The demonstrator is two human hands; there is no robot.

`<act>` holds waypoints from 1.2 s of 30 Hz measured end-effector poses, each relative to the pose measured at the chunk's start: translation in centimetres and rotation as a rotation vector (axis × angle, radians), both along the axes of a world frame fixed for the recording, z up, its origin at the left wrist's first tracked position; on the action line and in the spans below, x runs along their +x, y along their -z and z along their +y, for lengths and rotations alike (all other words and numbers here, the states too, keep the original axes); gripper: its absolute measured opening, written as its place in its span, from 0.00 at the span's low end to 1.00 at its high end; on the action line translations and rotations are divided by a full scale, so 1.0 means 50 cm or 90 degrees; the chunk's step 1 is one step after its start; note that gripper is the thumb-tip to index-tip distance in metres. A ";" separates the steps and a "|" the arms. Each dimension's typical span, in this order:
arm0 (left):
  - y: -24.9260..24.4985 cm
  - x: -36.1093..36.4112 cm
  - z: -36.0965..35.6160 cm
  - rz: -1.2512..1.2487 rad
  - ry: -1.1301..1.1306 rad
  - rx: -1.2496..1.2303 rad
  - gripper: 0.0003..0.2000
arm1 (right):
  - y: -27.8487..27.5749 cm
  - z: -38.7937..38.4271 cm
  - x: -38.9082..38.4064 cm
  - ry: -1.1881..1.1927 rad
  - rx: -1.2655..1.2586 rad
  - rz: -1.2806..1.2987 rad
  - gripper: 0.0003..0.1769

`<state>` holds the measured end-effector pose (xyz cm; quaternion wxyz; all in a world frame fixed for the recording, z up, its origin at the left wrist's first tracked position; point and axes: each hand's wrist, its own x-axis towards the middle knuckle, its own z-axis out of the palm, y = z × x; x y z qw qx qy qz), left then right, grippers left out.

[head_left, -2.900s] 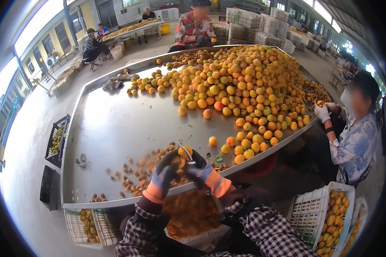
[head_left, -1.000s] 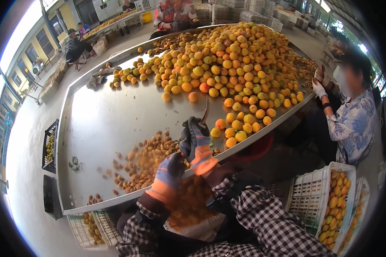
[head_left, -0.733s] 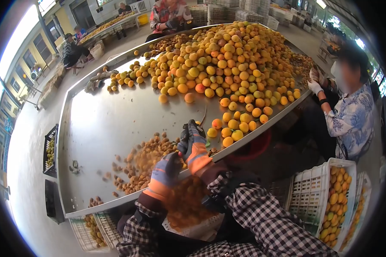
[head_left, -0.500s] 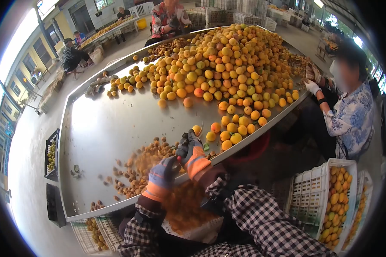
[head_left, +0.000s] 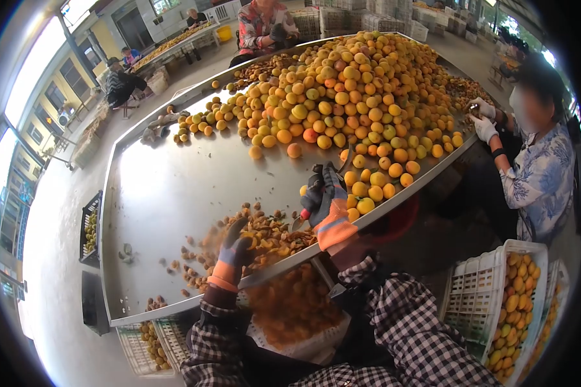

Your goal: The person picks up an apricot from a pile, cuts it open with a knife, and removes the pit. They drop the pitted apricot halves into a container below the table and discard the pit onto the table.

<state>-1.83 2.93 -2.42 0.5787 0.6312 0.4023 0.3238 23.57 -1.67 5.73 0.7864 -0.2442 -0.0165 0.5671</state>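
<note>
My right hand (head_left: 329, 205), in a grey and orange glove, is closed around a small red-handled knife (head_left: 297, 223), its short blade pointing down to the left. Its fingers are beside the loose yellow-orange apricots (head_left: 366, 205) at the near end of the heap (head_left: 342, 90). My left hand (head_left: 234, 253), in a matching glove, is open with fingers apart above the table's near edge. Nothing shows in it. Beside and behind it lies a spread of apricot pits and split pieces (head_left: 274, 233).
The metal table (head_left: 174, 193) has a raised rim. Below its near edge sits a crate of orange-brown pieces (head_left: 297, 303). White crates of apricots (head_left: 494, 303) stand at the right. A co-worker in a blue-patterned shirt (head_left: 542, 180) works on the right; another person (head_left: 265, 29) sits across.
My right hand has moved up and right toward the apricots, away from my left hand. The left hand has opened and moved slightly left. The view has shifted a little.
</note>
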 end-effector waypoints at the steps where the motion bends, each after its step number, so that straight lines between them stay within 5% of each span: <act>1: -0.095 0.018 -0.051 -0.002 -0.007 -0.070 0.26 | 0.008 -0.002 0.017 0.004 0.033 0.048 0.17; 4: -0.183 0.044 -0.102 0.045 0.092 -0.069 0.21 | -0.005 -0.017 0.071 0.068 0.080 0.057 0.14; 6: -0.154 0.019 -0.117 0.059 0.166 -0.107 0.20 | -0.014 -0.038 0.107 0.087 0.088 0.074 0.13; 8: -0.141 0.005 -0.140 0.157 0.244 0.124 0.17 | -0.007 -0.055 0.141 0.083 0.098 0.072 0.13; 14: -0.152 0.111 -0.086 0.144 0.069 0.136 0.16 | -0.024 -0.102 0.188 0.045 0.038 0.096 0.15; 16: -0.103 0.175 0.000 0.264 0.084 0.285 0.17 | -0.018 -0.097 0.194 0.060 0.021 0.106 0.15; 19: -0.074 0.296 0.081 0.359 0.108 0.300 0.20 | -0.014 -0.091 0.195 0.069 0.004 0.100 0.15; 21: -0.040 0.349 0.114 0.437 0.193 0.617 0.24 | -0.028 -0.092 0.194 0.062 -0.022 0.095 0.18; 26: 0.032 0.382 0.160 0.537 0.248 0.528 0.26 | -0.039 -0.105 0.203 -0.059 -0.079 0.017 0.15; 30: 0.020 0.342 0.156 0.323 0.193 0.414 0.22 | -0.041 -0.097 0.181 -0.097 -0.061 -0.091 0.14; 32: -0.110 0.337 0.072 0.013 0.147 -0.066 0.21 | -0.032 -0.093 0.154 -0.130 -0.078 -0.247 0.12; 36: -0.181 0.271 0.003 -0.042 0.126 -0.068 0.23 | 0.024 -0.084 0.084 -0.159 -0.218 -0.752 0.17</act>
